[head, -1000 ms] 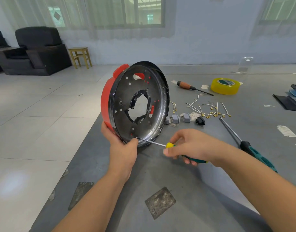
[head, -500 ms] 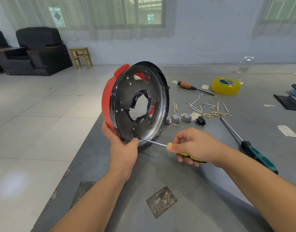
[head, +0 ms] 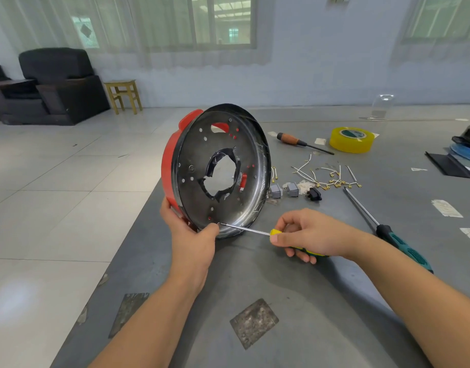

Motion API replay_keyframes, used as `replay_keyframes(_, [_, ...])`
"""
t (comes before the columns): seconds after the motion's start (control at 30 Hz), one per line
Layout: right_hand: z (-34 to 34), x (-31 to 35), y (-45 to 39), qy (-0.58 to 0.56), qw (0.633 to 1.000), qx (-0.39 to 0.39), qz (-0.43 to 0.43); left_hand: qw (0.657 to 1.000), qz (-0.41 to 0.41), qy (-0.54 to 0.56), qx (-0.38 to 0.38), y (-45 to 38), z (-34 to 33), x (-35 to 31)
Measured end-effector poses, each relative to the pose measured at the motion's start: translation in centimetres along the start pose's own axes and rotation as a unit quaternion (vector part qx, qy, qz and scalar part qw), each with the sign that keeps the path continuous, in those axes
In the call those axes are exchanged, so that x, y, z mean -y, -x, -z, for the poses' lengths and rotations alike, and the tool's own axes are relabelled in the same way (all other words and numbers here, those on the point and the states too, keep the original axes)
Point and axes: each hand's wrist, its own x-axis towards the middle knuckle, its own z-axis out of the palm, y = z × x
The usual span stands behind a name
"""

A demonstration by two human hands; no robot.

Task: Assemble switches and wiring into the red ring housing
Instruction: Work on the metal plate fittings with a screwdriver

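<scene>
One grey desk fills lower right of frame. Red ring housing stands on edge at centre, dark plate facing camera. Left hand grips its lower rim. Right hand grips yellow-handled screwdriver, tip at plate's lower edge. Yellow tape roll upper right. Wires, grey switches right of housing.

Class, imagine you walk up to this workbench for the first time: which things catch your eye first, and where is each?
The red ring housing stands on edge at the table's left side, steadied by the left hand. The right hand holds a yellow-handled screwdriver with its tip at the housing's lower rim. Behind, a yellow tape roll lies far right, with loose wires in front of it.
</scene>
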Motion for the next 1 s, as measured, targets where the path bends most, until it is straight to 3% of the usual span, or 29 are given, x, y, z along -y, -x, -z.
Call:
replay_keyframes(0.2, [2.9,-0.6,1.3,0.086,0.992,-0.095,0.016,0.999,0.004,0.028,-0.022,-0.4,0.5,-0.1])
replay_keyframes(0.3, [4.7,-2.0,1.8,0.126,0.975,-0.182,0.030,0.999,0.011,0.037,-0.023,-0.6,0.8,-0.1])
replay_keyframes(0.37, [5.5,-3.2,1.9,0.155,0.947,-0.279,0.014,0.999,0.016,0.040,-0.018,-0.7,0.9,-0.1])
replay_keyframes(0.47, [6.4,-4.4,1.7,0.274,0.876,-0.387,-0.084,0.999,0.018,0.044,-0.015,-0.8,1.0,-0.1])
replay_keyframes(0.53, [6.5,-4.9,1.7,0.346,0.845,-0.381,-0.144,0.998,0.021,0.053,-0.014,-0.8,1.0,-0.1])
replay_keyframes(0.67, [6.0,-5.2,1.8,0.402,0.824,-0.332,-0.223,0.996,0.020,0.082,-0.008,-0.8,1.1,-0.1])
replay_keyframes(1.0, [4.3,-4.1,1.7,0.427,0.825,-0.293,-0.227,0.997,-0.006,0.049,0.067,-0.8,1.6,-0.5])
